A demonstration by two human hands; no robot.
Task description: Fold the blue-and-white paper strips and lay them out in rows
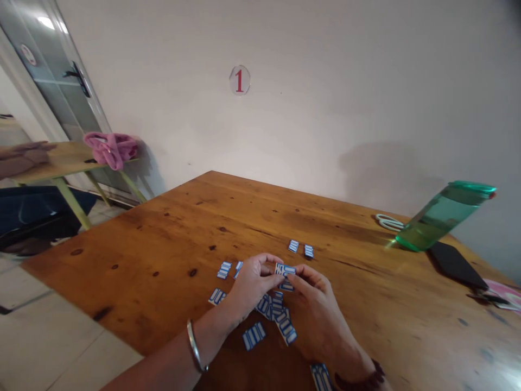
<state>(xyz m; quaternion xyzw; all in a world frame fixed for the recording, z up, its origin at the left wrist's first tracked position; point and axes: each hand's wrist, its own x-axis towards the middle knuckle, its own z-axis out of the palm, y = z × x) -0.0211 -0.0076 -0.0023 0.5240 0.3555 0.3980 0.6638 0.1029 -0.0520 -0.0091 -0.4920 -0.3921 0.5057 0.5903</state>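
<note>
Striped cards point(271, 306), small and rectangular, lie on the wooden table point(158, 233) under and around the two hands, and one held card point(288, 269) is between the fingertips. On the wall point(301, 136), a round, clear plate point(240, 81) carries the red number "1", which is easy to read. Another round sign point(28, 55) is on the door point(57, 81), but its marks are too small for reading. The cards show white bars on blue; whether they have letters, I cannot tell. The left hand point(253, 282) has its thumb and fingers nearly closed, pinching the held card at its left side; the right hand point(316, 293) pinches it from the right, also with only a narrow opening. Some cards overlap below the hands, and two others lie apart, farther on the table. A smooth silver bangle point(194, 345) circles the left wrist. The table has visible grain and dark knots. At the right stands a translucent green bottle point(443, 217), slanted in this view, near a coiled white cable point(389, 222) and a flat black object point(456, 264). At the far left, a fluffy pink cloth point(112, 149) is on another table point(69, 163), where another person's arm point(26, 157) rests.
</note>
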